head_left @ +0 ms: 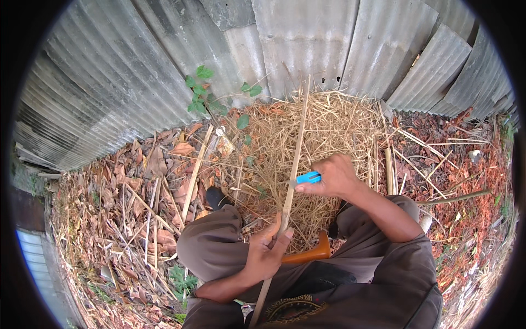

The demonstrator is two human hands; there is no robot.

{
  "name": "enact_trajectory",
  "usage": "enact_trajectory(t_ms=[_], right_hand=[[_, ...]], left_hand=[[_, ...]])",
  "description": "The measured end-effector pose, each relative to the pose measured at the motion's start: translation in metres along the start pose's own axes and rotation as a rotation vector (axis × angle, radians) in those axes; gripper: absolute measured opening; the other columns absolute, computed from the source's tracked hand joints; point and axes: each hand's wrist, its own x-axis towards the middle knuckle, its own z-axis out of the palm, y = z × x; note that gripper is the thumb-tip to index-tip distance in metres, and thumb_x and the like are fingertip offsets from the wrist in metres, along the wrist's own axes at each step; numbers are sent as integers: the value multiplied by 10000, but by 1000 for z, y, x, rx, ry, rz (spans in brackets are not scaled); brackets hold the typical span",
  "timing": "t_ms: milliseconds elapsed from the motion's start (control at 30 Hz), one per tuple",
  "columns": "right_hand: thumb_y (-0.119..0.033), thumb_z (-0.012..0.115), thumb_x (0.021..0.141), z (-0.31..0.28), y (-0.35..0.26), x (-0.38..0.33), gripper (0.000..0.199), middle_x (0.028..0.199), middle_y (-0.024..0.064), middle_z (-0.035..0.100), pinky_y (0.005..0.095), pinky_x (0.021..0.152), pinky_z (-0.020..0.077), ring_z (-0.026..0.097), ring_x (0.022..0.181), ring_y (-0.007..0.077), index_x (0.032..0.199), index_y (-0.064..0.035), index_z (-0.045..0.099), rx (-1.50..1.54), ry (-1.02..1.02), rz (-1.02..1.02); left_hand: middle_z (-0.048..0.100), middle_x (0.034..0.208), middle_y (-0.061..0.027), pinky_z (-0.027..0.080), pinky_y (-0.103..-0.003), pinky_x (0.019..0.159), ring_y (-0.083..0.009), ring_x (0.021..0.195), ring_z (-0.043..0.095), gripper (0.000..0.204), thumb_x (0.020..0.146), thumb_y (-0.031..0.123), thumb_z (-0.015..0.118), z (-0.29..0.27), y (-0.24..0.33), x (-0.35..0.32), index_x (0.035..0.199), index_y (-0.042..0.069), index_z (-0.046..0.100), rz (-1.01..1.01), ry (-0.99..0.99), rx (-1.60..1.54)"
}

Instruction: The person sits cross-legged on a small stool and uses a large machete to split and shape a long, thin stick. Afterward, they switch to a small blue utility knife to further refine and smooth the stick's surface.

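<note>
A long, thin strip of pale wood or bamboo [297, 148] runs from my lap away toward the metal wall. My left hand [266, 252] is closed round its lower part, with thumb and fingers on either side. Higher up, my right hand [334, 176] grips a small blue tool [308, 177], which looks like a utility knife. Its front end meets the strip; the blade itself is too blurred to make out. Between my legs lies an orange-brown curved handle [315, 252], partly hidden by my left hand and clothing.
A heap of straw-like shavings [339, 131] covers the ground ahead. Corrugated metal sheets [307, 44] stand behind it. Dry leaves [109, 186] and loose sticks [197, 170] lie at the left, with more sticks [419, 170] at the right. A green plant [203, 90] grows near the wall.
</note>
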Motion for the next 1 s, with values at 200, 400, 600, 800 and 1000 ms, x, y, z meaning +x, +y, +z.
enact_trajectory(t_ms=[200,400,600,800,1000], right_hand=[[-874,447,687,-7,26,21,822,427,64,512,383,419,440,557,408,242,509,-88,610,-115,95,12],[-860,378,741,-38,126,36,883,488,144,554,447,506,465,611,519,301,590,-33,646,-151,236,519],[-856,348,755,-69,164,27,929,699,210,656,461,646,507,675,729,357,719,10,685,-267,286,895],[-845,340,767,-90,150,17,941,778,244,660,466,704,513,675,798,376,776,32,681,-95,237,979],[-785,534,727,-33,14,1,709,418,88,497,401,451,456,554,405,273,603,-98,657,92,140,120]], left_hand=[[427,755,85,292,-167,519,10,629,343,345,966,76,532,3,0,-1,1303,10,498,-36,-24,-44],[557,994,-22,403,-194,756,-36,871,468,441,963,85,539,8,-12,-13,1366,-42,414,-72,-158,-18],[464,665,40,335,-176,394,4,466,376,473,975,159,532,12,-12,-15,1422,89,391,119,-271,40],[446,646,25,345,-200,449,-19,441,371,450,1001,144,457,2,-8,-8,1428,40,358,13,-285,-137],[423,659,6,368,-200,494,-52,434,371,432,1030,194,382,-7,2,11,1431,39,342,-72,-132,-450]])
